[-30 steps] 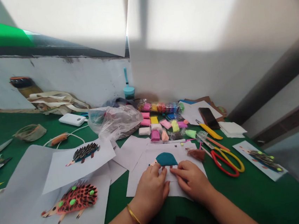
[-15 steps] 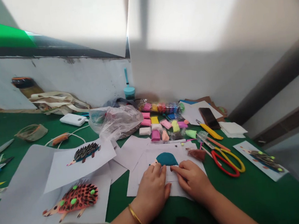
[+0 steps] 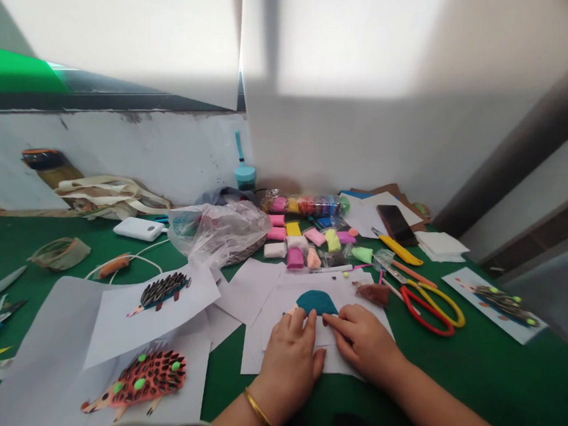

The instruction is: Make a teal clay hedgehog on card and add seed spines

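A clay hedgehog with a dark teal body [image 3: 317,302] and a pale peach face lies flat on white paper [image 3: 254,350]. My left hand [image 3: 291,349] rests on that paper, its fingertips along the hedgehog's lower edge and partly covering the face. The fingers are stretched out, with nothing seen in them. My right hand [image 3: 366,335] has its index finger extended, the tip touching the body's lower right edge beside a small brown clay piece [image 3: 325,322]. Its other fingers are curled and partly hidden. A bag of brown clay [image 3: 373,293] sits just beyond the right hand.
Several coloured clay packs [image 3: 296,258] lie behind the paper, near a plastic bag [image 3: 222,229]. At right are scissors [image 3: 429,313], a yellow cutter [image 3: 398,249], a phone [image 3: 395,224] and a hedgehog card [image 3: 493,303]. A pink hedgehog [image 3: 147,380] and a seed-covered hedgehog [image 3: 163,290] lie left.
The right index fingertip has shifted very slightly up and left, against the teal body's edge. The left hand's fingers have moved slightly; the rest stays in place.
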The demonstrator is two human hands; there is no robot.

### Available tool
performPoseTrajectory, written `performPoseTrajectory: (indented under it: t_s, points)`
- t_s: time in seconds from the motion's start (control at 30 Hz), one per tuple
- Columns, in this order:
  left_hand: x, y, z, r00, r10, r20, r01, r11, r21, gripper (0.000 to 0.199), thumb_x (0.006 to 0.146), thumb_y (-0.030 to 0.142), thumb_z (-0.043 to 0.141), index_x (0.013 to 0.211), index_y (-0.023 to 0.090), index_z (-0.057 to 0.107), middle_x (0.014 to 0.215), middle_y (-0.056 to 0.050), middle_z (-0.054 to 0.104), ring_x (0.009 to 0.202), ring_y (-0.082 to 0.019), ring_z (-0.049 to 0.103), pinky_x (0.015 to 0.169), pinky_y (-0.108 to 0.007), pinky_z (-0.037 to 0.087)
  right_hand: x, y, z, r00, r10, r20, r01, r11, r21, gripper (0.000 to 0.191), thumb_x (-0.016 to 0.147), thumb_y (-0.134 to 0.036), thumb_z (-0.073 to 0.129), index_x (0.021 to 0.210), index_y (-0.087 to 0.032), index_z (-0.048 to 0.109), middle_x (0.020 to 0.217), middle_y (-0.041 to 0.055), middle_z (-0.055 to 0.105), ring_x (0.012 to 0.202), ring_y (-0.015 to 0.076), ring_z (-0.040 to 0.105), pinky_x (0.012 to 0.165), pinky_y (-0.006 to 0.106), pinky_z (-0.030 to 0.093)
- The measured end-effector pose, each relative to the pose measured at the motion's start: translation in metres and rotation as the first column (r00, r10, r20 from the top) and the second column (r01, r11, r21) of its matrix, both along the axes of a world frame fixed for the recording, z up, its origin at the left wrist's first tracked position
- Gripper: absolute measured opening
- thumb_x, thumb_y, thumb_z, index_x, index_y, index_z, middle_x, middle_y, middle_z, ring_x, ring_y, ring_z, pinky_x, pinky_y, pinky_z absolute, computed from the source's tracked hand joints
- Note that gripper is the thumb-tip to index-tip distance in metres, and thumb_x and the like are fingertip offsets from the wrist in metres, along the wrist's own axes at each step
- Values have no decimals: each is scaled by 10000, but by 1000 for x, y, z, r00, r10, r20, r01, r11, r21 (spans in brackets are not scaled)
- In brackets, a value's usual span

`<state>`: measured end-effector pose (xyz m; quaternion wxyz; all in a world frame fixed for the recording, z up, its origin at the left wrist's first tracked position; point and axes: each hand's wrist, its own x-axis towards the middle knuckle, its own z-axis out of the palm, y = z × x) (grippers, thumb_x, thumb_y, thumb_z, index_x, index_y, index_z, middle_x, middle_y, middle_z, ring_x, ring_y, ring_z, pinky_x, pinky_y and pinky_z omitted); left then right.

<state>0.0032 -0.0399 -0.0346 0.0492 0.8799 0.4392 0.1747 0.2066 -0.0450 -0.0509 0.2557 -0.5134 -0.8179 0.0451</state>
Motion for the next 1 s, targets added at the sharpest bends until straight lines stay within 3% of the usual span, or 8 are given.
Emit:
performPoseTrajectory:
  t_s: [0.33,0.6,1.0]
  points:
    - [0,0,1,1000,13,26,-12,1000,-7,549,825,260,620,1347,144,497,1290,-147,495,1081,-301,517,933,-479,494,2,-2,6,997,-21,-72,21,1000,-8,337,903,-144,487,1190,-180,660,887,80,599,841,204,546,770,347,472]
    - [-2,0,5,998,-54,46,56,997,-52,416,834,240,608,1246,214,555,1169,-97,525,1086,-293,500,920,-476,484,0,0,1,1000,2,-18,-1,1000,10,315,889,-144,520,1144,-205,694,871,73,592,835,197,535,770,337,451]
    - [0,0,1,999,-37,11,37,999,-19,417,859,238,568,1265,143,553,1159,-141,561,1127,-317,512,932,-486,495,-2,-4,5,999,47,-8,-47,999,23,306,905,-167,522,1151,-214,697,853,69,593,811,185,526,754,324,438]
